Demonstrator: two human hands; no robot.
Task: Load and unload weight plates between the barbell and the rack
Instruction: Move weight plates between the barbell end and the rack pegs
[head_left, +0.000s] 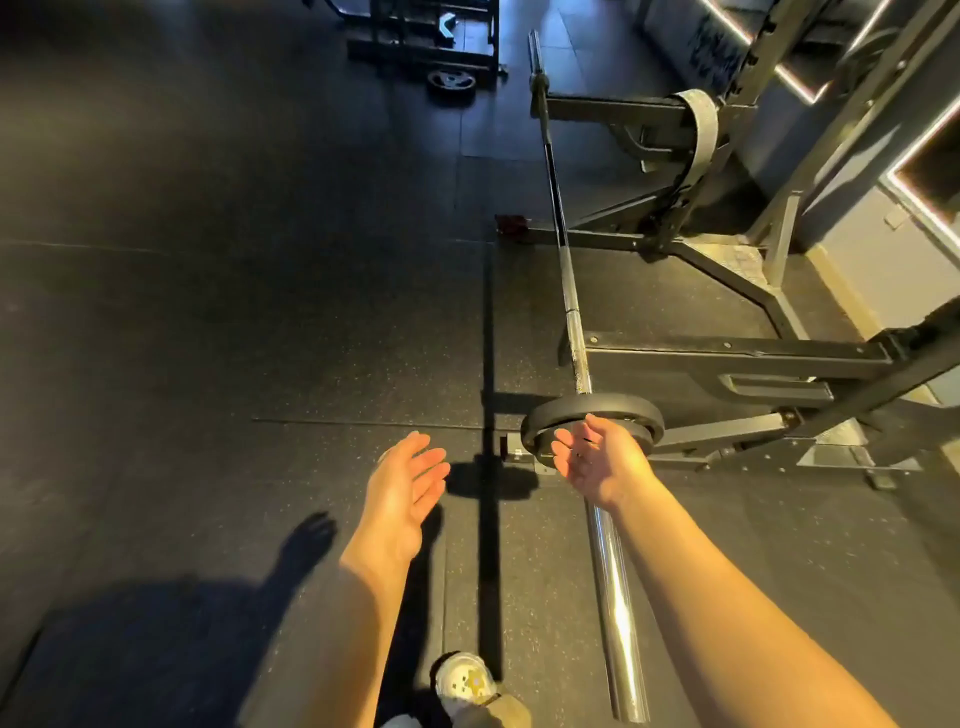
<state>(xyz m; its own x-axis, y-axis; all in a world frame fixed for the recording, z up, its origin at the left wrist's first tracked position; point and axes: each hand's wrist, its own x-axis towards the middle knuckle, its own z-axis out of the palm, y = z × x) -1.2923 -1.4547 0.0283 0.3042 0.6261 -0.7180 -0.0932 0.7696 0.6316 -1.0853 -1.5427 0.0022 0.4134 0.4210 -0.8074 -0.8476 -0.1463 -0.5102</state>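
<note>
A steel barbell (566, 291) rests across the black rack's (727, 358) arms and runs from the far end toward me. One black weight plate (592, 410) sits on the near chrome sleeve (618, 597). My right hand (597, 462) is open, palm facing left, just in front of the plate's near face; whether it touches is unclear. My left hand (410, 483) is open too, palm facing right, held in the air left of the plate and apart from it.
A grey strap (701, 135) hangs over the rack's far arm. A loose plate (451, 82) lies on the floor by a dark frame (415, 31) at the back. My shoe (467, 686) stands near the sleeve's end. Dark rubber flooring spreads to the left.
</note>
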